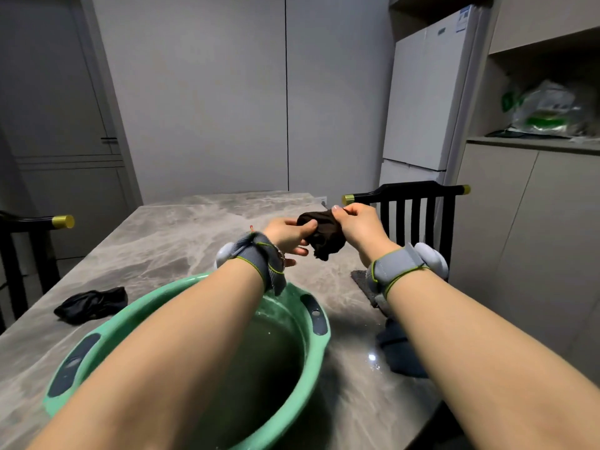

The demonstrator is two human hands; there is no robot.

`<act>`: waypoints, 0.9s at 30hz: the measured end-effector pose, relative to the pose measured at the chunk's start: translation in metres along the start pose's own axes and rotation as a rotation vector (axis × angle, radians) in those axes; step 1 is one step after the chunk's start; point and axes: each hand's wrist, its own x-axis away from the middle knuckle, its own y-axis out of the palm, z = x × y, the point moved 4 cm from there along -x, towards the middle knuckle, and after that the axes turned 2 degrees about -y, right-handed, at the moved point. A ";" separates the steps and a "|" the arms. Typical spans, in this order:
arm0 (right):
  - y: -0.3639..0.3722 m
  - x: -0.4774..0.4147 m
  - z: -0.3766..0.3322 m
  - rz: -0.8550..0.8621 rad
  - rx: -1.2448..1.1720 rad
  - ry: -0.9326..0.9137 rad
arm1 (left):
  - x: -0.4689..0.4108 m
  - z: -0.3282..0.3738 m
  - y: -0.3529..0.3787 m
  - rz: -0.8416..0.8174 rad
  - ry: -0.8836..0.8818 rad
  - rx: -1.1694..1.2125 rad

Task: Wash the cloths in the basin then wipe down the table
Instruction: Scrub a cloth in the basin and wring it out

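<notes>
Head view, looking forward and down along your two bare forearms. Your left hand (289,235) and right hand (360,227) are raised above the far side of the basin. Both pinch one bunched dark brown cloth (324,237) between thumb and curled fingers, and the cloth hangs in the air between them, clear of the counter.

Each wrist carries a grey strap edged in green with a pale rounded device on it.

The counter (181,235) is a grey marbled slab with a glossy sheen. Directly below your arms sits a round green basin (319,352) with dark inset handles and water (259,345) in the bottom. A crumpled black cloth (92,302) lies on the counter to the basin's left, apart from it. A blue-grey cloth (399,349) lies to its right, partly hidden by your right forearm. A dark grey mat (360,280) shows just beyond that wrist.

Black chairs with brass end caps stand at both sides of the counter, the left chair (19,228) and the right chair (415,206). Behind are plain grey wall panels (207,92), a grey door (55,92) at left, and a white fridge (425,102) at right. Beside the fridge, beige cabinets have an open shelf holding plastic bags (548,108).
</notes>
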 end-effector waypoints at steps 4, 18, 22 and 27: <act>-0.027 0.001 0.026 0.017 0.258 0.053 | -0.017 0.012 -0.001 0.226 0.068 -0.166; -0.061 0.003 0.035 -0.112 0.017 0.064 | -0.026 0.006 0.077 -0.027 -0.147 0.047; -0.075 0.005 0.053 0.027 0.132 0.169 | -0.030 0.024 0.064 0.295 0.083 -0.210; -0.062 0.007 0.061 0.113 -0.155 0.265 | -0.022 0.038 0.057 0.490 0.246 -0.382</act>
